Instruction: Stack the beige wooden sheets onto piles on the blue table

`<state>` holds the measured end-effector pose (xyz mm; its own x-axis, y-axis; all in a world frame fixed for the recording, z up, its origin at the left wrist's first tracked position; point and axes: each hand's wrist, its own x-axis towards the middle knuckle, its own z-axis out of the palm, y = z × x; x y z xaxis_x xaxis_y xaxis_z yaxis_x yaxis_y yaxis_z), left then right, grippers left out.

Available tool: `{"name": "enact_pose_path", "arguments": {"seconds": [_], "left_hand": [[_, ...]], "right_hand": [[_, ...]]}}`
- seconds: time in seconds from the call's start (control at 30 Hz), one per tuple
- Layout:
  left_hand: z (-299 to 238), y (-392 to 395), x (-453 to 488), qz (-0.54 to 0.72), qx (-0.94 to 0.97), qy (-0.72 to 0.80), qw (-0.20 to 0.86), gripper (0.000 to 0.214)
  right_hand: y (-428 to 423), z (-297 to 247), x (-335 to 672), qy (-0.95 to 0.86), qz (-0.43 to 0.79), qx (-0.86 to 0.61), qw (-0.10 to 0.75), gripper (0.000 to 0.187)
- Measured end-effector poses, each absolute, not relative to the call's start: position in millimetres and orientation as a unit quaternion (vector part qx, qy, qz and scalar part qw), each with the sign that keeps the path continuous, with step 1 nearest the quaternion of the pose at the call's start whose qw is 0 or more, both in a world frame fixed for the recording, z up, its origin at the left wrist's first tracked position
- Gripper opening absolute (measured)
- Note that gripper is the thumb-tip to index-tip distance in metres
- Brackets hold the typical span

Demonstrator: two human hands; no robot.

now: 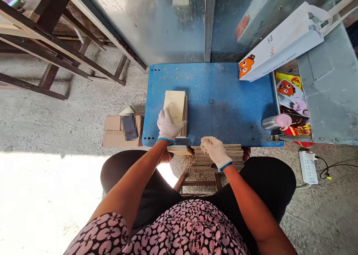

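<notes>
Where left hand [167, 126] rests, board stack [175, 100] lies beneath, extending forward.

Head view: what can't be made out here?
All in the head view:
Cardboard box top: a patch is blurred out.
Lower stack of thin boards: far part hidden by right hand and blue table edge.
Pale stack: near end under left hand.
White bag print: too small.

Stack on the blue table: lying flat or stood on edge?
Flat. The stack shows its broad face up, layered edges down its right side; the left hand rests on top.
</notes>
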<state>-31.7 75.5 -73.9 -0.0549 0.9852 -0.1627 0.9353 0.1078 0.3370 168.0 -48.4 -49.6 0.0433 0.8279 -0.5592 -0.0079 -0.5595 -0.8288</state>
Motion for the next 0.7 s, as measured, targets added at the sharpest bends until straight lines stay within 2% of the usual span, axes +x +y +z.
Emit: {"name": "enact_pose_path", "arguments": {"seconds": [0.1, 0.23, 0.47, 0.7], "left_hand": [[-62.3, 30.4, -30.2, 0.058, 0.672, 0.719, 0.165, 0.095], [-52.1, -31.8, -25.5, -0.037, 0.661, 0.728, 0.178, 0.084], [-57.9, -87.8, -16.7, -0.266, 0.673, 0.664, 0.189, 0.098], [-75.4, -92.3, -23.8, -0.328, 0.677, 0.638, 0.164, 0.103]], "right_hand": [[-47.9, -52.1, 169.5, -0.348, 0.594, -0.640, 0.342, 0.034], [-47.0, -51.1, 168.1, -0.355, 0.592, -0.640, 0.338, 0.034], [-46.0, -41.8, 166.9, -0.390, 0.565, -0.654, 0.318, 0.034], [-47.6, -48.6, 172.0, -0.399, 0.569, -0.652, 0.302, 0.036]]}}
